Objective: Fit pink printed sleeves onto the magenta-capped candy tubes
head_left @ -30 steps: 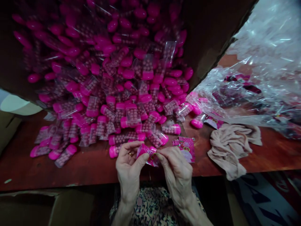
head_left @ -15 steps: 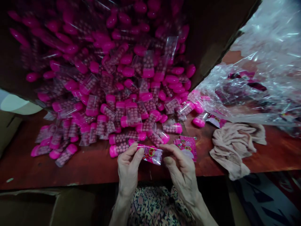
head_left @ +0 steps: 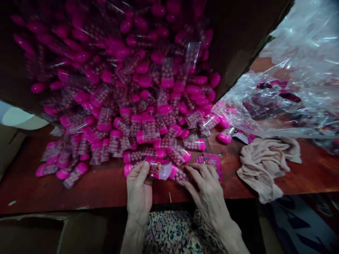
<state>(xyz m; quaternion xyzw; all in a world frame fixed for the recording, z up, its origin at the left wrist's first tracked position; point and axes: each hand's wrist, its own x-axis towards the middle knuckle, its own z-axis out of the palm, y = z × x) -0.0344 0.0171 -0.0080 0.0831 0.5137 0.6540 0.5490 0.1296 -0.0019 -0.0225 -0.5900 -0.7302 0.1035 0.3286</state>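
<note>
My left hand (head_left: 140, 187) pinches a printed pink sleeve label (head_left: 160, 168) between thumb and fingers at its left end. In my right hand (head_left: 203, 183) is a small clear candy bottle (head_left: 181, 174) full of round pink balls, its pink cap pointing left. That cap meets the right end of the sleeve; whether it is inside cannot be made out. More printed sleeves (head_left: 215, 164) lie flat on the red table just beyond my right fingers. A capped bottle (head_left: 129, 168) lies right behind my left fingertips.
A big heap of pink-capped bottles (head_left: 148, 127) spills from a dark box (head_left: 238, 46) onto the red table (head_left: 106, 190). To the right are a crumpled beige cloth (head_left: 262, 165) and clear plastic wrapping (head_left: 299, 70) with printed sleeves in it.
The sleeve has shifted slightly left and up with my left hand, and looks more opened out. My right hand, bare of any bottle before, now has one against the sleeve's right end.
</note>
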